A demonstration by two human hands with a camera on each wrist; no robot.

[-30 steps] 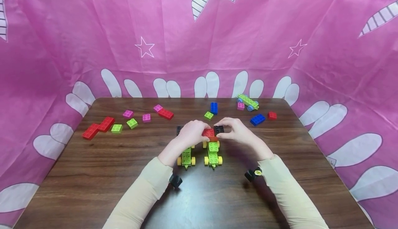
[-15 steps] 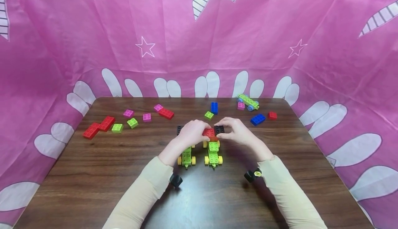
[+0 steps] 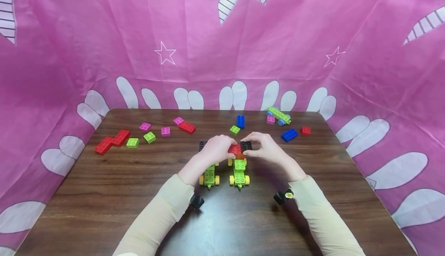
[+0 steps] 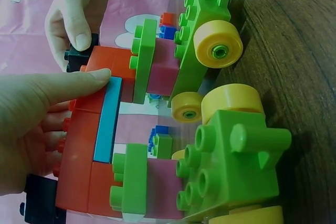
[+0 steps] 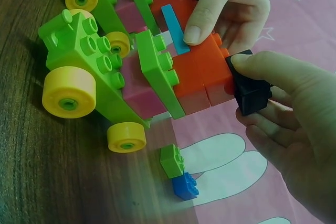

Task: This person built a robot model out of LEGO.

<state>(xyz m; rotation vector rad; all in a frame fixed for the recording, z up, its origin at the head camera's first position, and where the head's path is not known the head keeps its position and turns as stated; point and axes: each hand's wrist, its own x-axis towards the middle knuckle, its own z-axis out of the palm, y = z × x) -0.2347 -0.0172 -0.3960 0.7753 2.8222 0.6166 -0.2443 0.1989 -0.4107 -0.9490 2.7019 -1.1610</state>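
The left hand (image 3: pixel 216 151) is seen curled over the red bricks (image 3: pixel 235 150) atop two green wheeled cars (image 3: pixel 239 171), its fingertips pressed on the red top from the left. The right hand (image 3: pixel 265 148) is closed in a pinch on a black brick (image 3: pixel 246 145), held against the right end of the red bricks.

From the head view only the backs of the hands and the car fronts are made out. In the left wrist view a light blue plate (image 4: pixel 108 119) set into the red bricks is revealed under the left thumb (image 4: pixel 68 86), along with pink bricks (image 4: pixel 163 69) sandwiched between green plates. In the right wrist view the black brick (image 5: pixel 250 92) is shown gripped between thumb and fingers, touching the red end, and the yellow wheels (image 5: pixel 69 98) are shown resting on the wooden table (image 5: pixel 31 171).

No writing or brand mark can be read on any brick.

Further out, loose red, pink, green and blue bricks are scattered across the far half of the table (image 3: pixel 104 194), and a small green wheeled piece (image 3: pixel 278 114) lies near the far right edge. A pink patterned cloth (image 3: pixel 104 36) is hung around the table.
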